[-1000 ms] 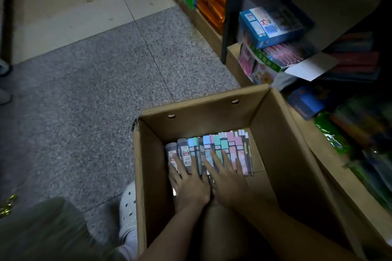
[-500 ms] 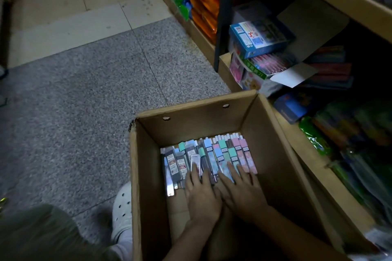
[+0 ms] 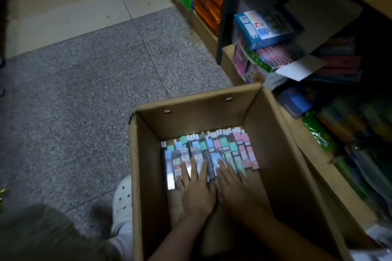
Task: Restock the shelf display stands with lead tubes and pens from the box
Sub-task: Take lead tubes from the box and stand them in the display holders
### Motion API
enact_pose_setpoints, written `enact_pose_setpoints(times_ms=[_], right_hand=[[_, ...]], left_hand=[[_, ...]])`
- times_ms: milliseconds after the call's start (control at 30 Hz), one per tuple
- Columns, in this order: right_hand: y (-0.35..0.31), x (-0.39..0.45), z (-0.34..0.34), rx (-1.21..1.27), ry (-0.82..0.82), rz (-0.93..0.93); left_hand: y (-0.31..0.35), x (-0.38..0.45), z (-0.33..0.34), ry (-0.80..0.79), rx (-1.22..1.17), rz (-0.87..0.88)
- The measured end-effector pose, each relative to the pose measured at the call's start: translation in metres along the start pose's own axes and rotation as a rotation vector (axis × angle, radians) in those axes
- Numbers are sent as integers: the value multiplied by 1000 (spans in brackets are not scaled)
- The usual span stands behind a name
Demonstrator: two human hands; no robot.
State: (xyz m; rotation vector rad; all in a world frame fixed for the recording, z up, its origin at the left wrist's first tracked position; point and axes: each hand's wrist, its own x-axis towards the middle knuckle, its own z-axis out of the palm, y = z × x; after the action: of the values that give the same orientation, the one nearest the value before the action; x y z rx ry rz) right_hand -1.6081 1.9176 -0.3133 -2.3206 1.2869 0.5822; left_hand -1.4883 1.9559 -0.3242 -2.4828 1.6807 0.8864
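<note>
Both hands lie flat, fingers straight and spread, side by side on a row of lead tubes (image 3: 212,152) at the bottom of the cardboard box (image 3: 282,154) on the grey floor (image 3: 84,101). The left hand (image 3: 196,188) presses the clear tubes with red labels reading roughly "0.7"; the right hand (image 3: 231,186) covers blue and green ones. Neither hand grips anything. Other label print is too small to read. A blue carton (image 3: 265,27) sits on the shelf (image 3: 318,165) beside the box

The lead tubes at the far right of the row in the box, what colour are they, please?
Pink, seen in the head view: lead tubes.
</note>
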Motion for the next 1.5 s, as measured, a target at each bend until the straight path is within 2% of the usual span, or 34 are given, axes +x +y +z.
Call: enact_pose_setpoints(times_ms=[100,267,500,733,833,967,1067,1200,1267,1367,1500], right_hand=[[2,-8,-4,112,71,37],[12,-3,-18,266,193,127],[11,20,-18,733,385,368],[18,23,-14,965,390,397],[22,20,-13,1141,348,414],[25,17,-13,1319,314,379],[24,9,-22,1379,326,342],[24,-12,-52,1420,436,233],[25,-27,-75,1392,491,203],[30,-55,-122,1293,597,194],[39,-106,-191,1070,771,153]], left_hand=[[1,-12,3,14,-26,8],[0,-4,-11,161,-146,-10],[-1,3,-7,195,-462,-88],[-2,8,-8,207,-659,-232],[-3,9,-10,227,-698,-320],[-4,9,-18,267,-752,-311],[0,8,-28,220,-790,-310],[20,2,-59,38,-1012,-187],[34,1,-84,-48,-1045,-43],[59,2,-139,-142,-890,260],[99,-10,-230,-319,-647,518]])
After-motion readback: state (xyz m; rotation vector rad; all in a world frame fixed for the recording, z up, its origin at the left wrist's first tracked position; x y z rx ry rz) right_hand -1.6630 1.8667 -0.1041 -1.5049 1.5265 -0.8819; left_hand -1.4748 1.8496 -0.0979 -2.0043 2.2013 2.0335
